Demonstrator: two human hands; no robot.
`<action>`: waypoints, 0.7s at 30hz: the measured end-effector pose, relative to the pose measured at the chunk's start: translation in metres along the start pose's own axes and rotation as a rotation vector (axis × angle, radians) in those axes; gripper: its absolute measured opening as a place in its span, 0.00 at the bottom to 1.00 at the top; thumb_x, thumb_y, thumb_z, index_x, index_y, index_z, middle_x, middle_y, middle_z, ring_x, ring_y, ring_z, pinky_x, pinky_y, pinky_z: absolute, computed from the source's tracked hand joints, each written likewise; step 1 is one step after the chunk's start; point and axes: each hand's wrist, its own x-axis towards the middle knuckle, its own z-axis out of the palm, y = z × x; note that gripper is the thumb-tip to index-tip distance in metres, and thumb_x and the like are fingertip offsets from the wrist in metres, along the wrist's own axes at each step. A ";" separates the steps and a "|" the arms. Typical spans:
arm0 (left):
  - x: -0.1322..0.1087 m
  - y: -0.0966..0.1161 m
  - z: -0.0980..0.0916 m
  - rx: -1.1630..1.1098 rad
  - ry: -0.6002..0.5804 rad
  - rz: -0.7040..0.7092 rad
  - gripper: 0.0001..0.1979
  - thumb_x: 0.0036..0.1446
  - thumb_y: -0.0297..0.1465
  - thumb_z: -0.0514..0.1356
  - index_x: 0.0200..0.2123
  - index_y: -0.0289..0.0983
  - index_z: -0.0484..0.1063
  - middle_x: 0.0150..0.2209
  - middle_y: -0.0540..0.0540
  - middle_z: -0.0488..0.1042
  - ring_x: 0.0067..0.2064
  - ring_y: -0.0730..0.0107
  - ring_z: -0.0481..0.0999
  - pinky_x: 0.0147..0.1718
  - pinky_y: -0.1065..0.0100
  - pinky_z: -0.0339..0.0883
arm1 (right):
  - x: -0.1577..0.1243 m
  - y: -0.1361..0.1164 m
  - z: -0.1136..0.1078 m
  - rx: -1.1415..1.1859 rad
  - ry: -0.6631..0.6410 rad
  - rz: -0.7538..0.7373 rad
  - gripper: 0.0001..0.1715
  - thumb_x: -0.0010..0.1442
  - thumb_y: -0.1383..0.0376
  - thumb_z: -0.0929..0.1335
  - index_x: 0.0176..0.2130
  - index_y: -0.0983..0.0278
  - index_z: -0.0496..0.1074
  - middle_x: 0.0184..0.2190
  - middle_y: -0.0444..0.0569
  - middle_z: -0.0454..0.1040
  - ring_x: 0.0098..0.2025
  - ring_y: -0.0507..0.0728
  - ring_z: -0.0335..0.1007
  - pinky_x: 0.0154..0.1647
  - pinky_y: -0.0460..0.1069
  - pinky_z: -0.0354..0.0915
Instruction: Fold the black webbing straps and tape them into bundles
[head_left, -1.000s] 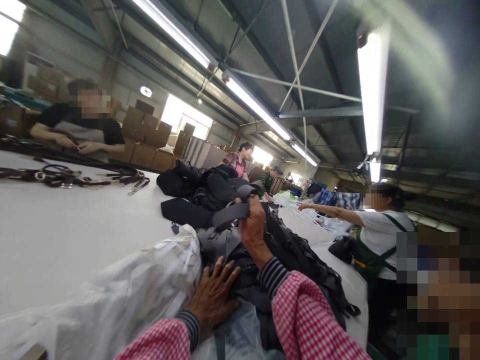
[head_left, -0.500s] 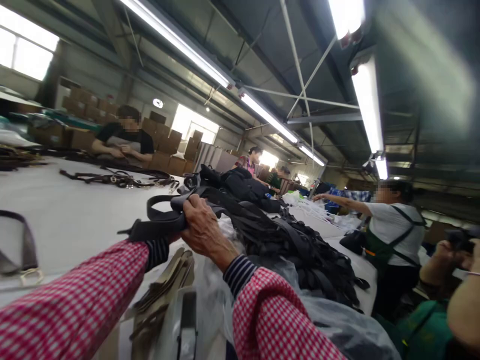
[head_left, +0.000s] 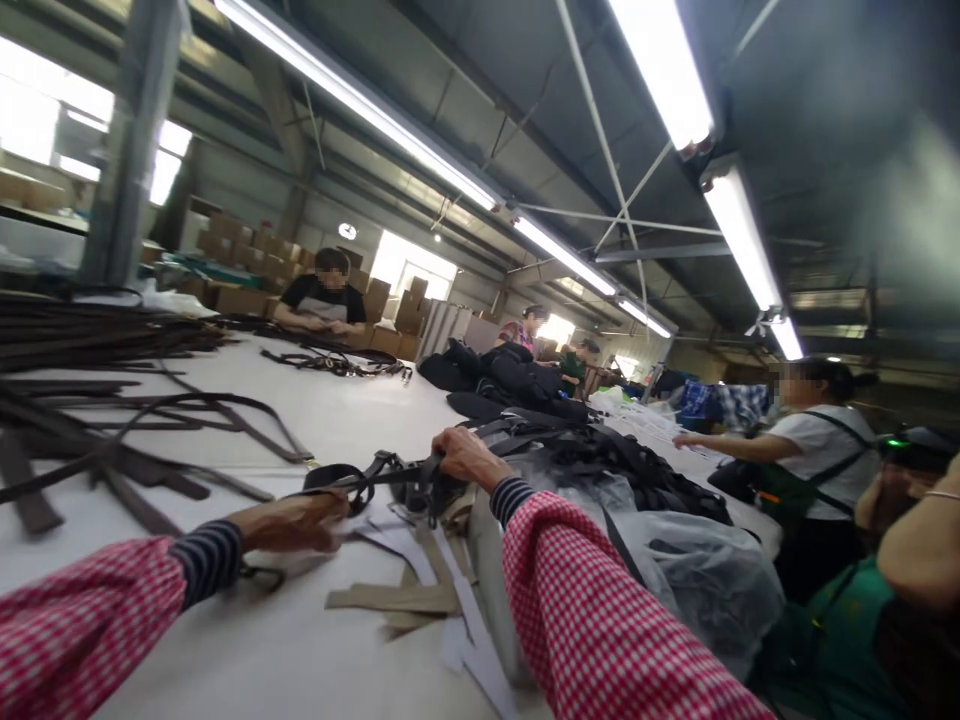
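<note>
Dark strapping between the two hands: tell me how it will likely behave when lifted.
The dark strapping is probably floppy, since it bends into loops near the left hand. It may swing or snag, as parts hang below the right hand.

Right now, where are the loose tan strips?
In the head view, the tan strips lie on the white table, in the lower half, just left of centre, below the right hand and beside some white strips.

Head cam, facing fwd over white table (head_left: 300, 640), canted, L hand (head_left: 292, 522) & R hand (head_left: 471, 457) close, ceiling (head_left: 525, 60) up top
</note>
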 end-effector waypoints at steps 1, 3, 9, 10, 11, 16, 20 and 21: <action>-0.020 -0.003 0.001 -0.021 -0.027 0.007 0.19 0.44 0.37 0.67 0.42 0.41 0.78 0.45 0.43 0.80 0.48 0.46 0.77 0.46 0.58 0.70 | 0.001 -0.009 0.001 -0.009 -0.010 0.006 0.16 0.51 0.70 0.72 0.42 0.62 0.81 0.36 0.49 0.80 0.39 0.56 0.73 0.36 0.46 0.60; -0.049 0.000 -0.001 -0.100 -0.086 0.029 0.15 0.47 0.41 0.65 0.38 0.40 0.80 0.40 0.44 0.81 0.43 0.50 0.78 0.41 0.61 0.69 | 0.006 -0.032 0.001 -0.032 -0.002 0.010 0.15 0.54 0.69 0.71 0.43 0.61 0.81 0.37 0.49 0.80 0.39 0.55 0.74 0.36 0.46 0.60; -0.068 0.042 -0.040 -0.393 0.419 -0.040 0.19 0.54 0.49 0.60 0.31 0.38 0.75 0.29 0.44 0.79 0.33 0.56 0.77 0.30 0.65 0.65 | 0.030 -0.127 -0.019 -0.126 0.158 -0.040 0.25 0.72 0.55 0.58 0.41 0.63 0.79 0.39 0.54 0.79 0.41 0.57 0.73 0.39 0.48 0.57; -0.068 0.046 -0.051 -0.339 0.590 -0.066 0.19 0.52 0.49 0.62 0.33 0.38 0.74 0.31 0.43 0.78 0.34 0.55 0.77 0.30 0.65 0.65 | 0.034 -0.145 -0.024 -0.138 0.183 -0.094 0.25 0.73 0.54 0.58 0.42 0.62 0.78 0.39 0.52 0.79 0.41 0.56 0.73 0.38 0.48 0.56; -0.069 0.048 -0.061 -0.285 0.733 -0.089 0.20 0.50 0.49 0.64 0.35 0.38 0.72 0.33 0.43 0.78 0.36 0.54 0.77 0.30 0.64 0.66 | 0.037 -0.161 -0.028 -0.147 0.213 -0.164 0.24 0.72 0.53 0.58 0.42 0.61 0.78 0.39 0.51 0.79 0.41 0.56 0.72 0.38 0.48 0.56; -0.082 0.044 -0.098 -0.542 0.815 -0.051 0.32 0.36 0.44 0.74 0.44 0.39 0.70 0.47 0.40 0.76 0.42 0.52 0.78 0.29 0.64 0.71 | 0.046 -0.200 -0.039 -0.001 0.291 -0.339 0.20 0.68 0.51 0.65 0.36 0.61 0.78 0.28 0.44 0.73 0.32 0.52 0.66 0.31 0.47 0.51; -0.088 0.044 -0.102 -0.921 0.604 -0.009 0.28 0.42 0.45 0.72 0.44 0.38 0.72 0.53 0.38 0.74 0.52 0.51 0.75 0.34 0.64 0.76 | 0.042 -0.191 -0.024 0.286 0.252 -0.259 0.14 0.60 0.54 0.71 0.37 0.61 0.80 0.23 0.40 0.67 0.29 0.50 0.62 0.30 0.45 0.51; -0.088 0.046 -0.100 -0.967 0.598 -0.014 0.25 0.45 0.46 0.71 0.43 0.38 0.73 0.50 0.39 0.76 0.52 0.51 0.76 0.34 0.64 0.76 | 0.039 -0.189 -0.018 0.351 0.246 -0.246 0.14 0.59 0.54 0.72 0.37 0.61 0.81 0.23 0.39 0.67 0.29 0.50 0.62 0.31 0.45 0.52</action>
